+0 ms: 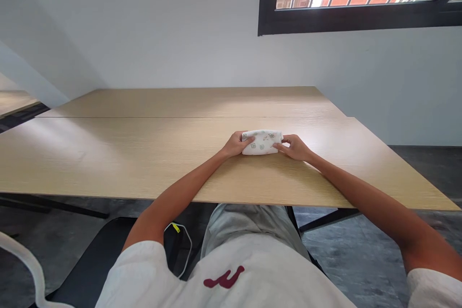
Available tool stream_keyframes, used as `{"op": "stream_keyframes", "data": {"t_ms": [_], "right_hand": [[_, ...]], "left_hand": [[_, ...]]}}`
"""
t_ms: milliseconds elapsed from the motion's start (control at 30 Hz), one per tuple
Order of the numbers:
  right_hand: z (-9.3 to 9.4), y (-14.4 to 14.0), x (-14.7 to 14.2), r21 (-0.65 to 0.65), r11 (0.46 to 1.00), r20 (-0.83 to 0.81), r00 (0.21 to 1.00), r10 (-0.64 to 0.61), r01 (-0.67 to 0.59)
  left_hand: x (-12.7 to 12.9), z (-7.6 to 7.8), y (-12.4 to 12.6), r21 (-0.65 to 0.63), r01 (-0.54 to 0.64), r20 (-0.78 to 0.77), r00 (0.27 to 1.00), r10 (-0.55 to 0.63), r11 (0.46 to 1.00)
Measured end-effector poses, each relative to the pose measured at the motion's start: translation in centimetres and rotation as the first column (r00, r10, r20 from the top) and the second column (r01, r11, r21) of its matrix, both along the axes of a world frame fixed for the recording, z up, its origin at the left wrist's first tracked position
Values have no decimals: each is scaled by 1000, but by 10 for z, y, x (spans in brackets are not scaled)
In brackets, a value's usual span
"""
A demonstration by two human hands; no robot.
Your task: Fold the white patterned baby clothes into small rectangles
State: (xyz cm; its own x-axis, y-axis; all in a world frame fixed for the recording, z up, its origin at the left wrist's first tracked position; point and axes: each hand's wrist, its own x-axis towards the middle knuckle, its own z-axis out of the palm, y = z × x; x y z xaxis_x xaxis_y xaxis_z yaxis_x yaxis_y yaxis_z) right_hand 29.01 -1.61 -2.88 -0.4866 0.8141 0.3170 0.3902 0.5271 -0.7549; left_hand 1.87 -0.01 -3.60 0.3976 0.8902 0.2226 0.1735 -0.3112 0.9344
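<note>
A small folded white cloth [263, 143] with little printed figures is held between both hands, just over the wooden table. My left hand [238, 144] grips its left end, thumb on the near face and fingers behind. At the right end, my right hand [293, 147] pinches the cloth between thumb and fingers. The fingertips behind the cloth are hidden. Whether its lower edge touches the tabletop, I cannot tell.
The light wooden table [126, 154] stretches out on both sides, with a seam across its far part. Behind it stands a pale wall [180, 29] with a dark-framed window [346, 17] at upper right. A black chair [97, 260] stands at lower left.
</note>
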Motion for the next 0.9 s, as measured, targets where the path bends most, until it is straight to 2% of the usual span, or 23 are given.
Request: {"op": "stream_keyframes", "data": {"t_ms": [133,233,300,367,433,467,533,633,700,767,800,867,900], "right_hand": [[2,1,-2,-113,993,45,999,-28,33],[0,3,-4,-128,988,76,994,-73,83],[-3,4,-5,-115,989,77,993,-84,93],[-7,5,-6,-116,991,14,998,-68,70],[-11,5,-6,-131,991,-62,997,-44,36],[-12,5,-7,-134,991,-78,996,-36,25],[-14,4,-7,-106,994,-56,998,-26,20],[-14,4,-7,39,998,10,999,-52,51],[-14,4,-7,127,990,37,997,-63,58],[-13,4,-7,162,986,52,997,-55,46],[-13,3,-8,165,986,57,997,-47,37],[-13,3,-8,161,987,68,997,-33,21],[-12,2,-8,157,988,76,997,-27,14]], "left_hand": [[0,1,-2,72,-73,-27,997,76,995],[-2,4,-4,106,-99,-67,992,107,989],[-2,6,-5,228,-112,-138,980,146,967],[-3,7,-7,394,-82,-233,955,186,916],[-3,6,-7,475,-44,-313,925,215,879],[-4,5,-7,472,-30,-341,915,214,881],[-5,2,-6,391,-17,-357,919,169,920],[-4,2,-4,223,50,-316,949,23,974],[-3,9,-6,219,101,-323,946,-25,970],[-2,25,-14,379,122,-371,928,30,917],[-2,34,-22,499,125,-380,921,87,858],[-7,53,-45,727,104,-330,920,212,679],[-11,60,-59,794,83,-285,926,248,602]]}}
